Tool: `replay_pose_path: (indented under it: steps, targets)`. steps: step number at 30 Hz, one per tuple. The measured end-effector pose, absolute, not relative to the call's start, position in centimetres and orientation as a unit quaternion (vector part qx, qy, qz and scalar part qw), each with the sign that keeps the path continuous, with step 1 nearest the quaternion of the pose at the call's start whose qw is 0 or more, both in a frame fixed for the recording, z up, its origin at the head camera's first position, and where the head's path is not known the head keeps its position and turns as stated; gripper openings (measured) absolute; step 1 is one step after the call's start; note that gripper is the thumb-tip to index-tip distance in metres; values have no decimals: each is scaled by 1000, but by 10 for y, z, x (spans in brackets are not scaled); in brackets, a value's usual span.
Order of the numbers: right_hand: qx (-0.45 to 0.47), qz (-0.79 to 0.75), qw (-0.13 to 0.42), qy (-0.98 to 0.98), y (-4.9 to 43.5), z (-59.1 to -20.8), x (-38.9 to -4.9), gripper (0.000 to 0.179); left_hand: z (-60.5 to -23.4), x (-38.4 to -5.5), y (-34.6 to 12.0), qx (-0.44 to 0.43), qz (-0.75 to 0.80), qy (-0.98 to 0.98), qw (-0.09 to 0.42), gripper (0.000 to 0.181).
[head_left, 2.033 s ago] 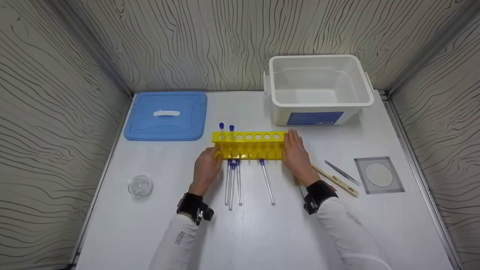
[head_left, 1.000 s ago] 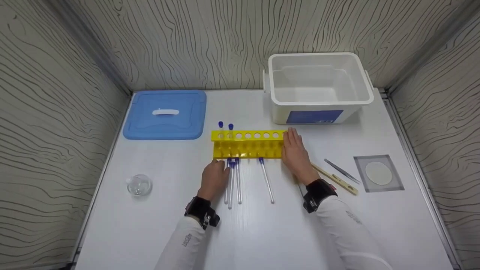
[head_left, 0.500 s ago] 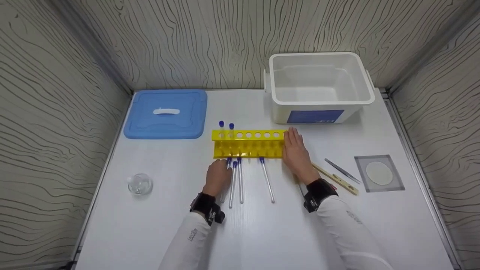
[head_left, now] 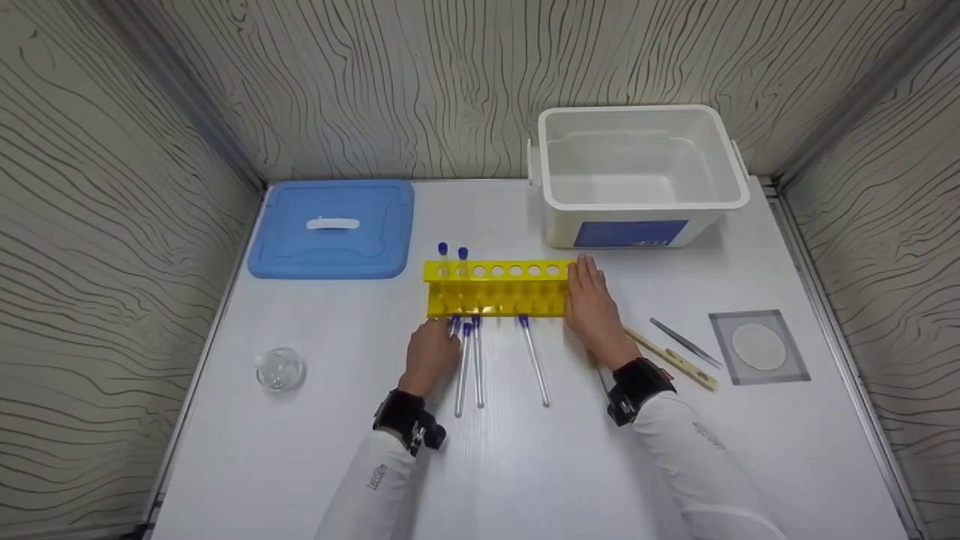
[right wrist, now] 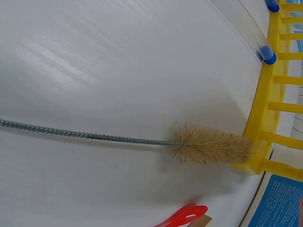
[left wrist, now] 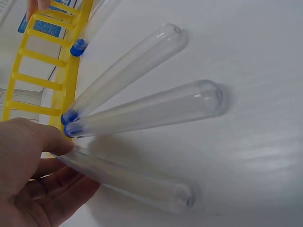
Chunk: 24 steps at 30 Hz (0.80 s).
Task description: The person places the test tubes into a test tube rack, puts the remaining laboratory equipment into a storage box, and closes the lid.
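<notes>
A yellow test tube rack (head_left: 499, 298) stands mid-table, with two blue-capped tubes (head_left: 463, 255) upright in its left holes. At its front left, my left hand (head_left: 433, 351) pinches a clear test tube (left wrist: 135, 182) near its capped end between thumb and fingers; the thumb covers the cap in the left wrist view. Two more capped tubes (left wrist: 147, 108) lie close beside it, caps toward the rack. Another tube (head_left: 535, 364) lies farther right. My right hand (head_left: 596, 311) rests against the rack's right end, fingers straight.
A bristle tube brush (right wrist: 213, 144) lies before the rack's right end, near a red handle (right wrist: 184, 215). Rightward are a wooden clamp (head_left: 679, 364), tweezers (head_left: 684, 343) and a gauze pad (head_left: 759, 349). A white bin (head_left: 637, 214), blue lid (head_left: 330, 251) and glass vessel (head_left: 280, 370) surround them.
My left hand has left the rack's left end, come down toward the lying tubes and taken hold of the leftmost one. The rack and my right hand have stayed put.
</notes>
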State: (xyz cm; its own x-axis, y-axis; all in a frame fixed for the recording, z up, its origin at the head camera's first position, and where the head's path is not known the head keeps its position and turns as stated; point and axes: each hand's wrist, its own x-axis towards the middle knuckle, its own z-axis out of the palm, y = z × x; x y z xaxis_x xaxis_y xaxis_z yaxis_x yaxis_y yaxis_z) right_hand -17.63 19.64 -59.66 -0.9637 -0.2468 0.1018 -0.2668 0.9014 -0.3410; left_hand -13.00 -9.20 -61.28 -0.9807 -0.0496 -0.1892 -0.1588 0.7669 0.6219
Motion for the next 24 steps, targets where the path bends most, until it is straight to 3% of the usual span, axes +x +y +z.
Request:
replay_pose_path:
  steps: [8, 19, 24]
  targets:
    - [122, 176, 8, -977, 196, -596, -178, 57, -592, -137, -93, -70, 332, 936, 97, 38]
    - [121, 175, 1, -977, 196, -596, -178, 57, -565, -133, -85, -64, 339, 933, 103, 39]
    - [127, 181, 20, -975, 197, -596, -177, 55, -551, -131, -82, -41, 334, 939, 71, 40]
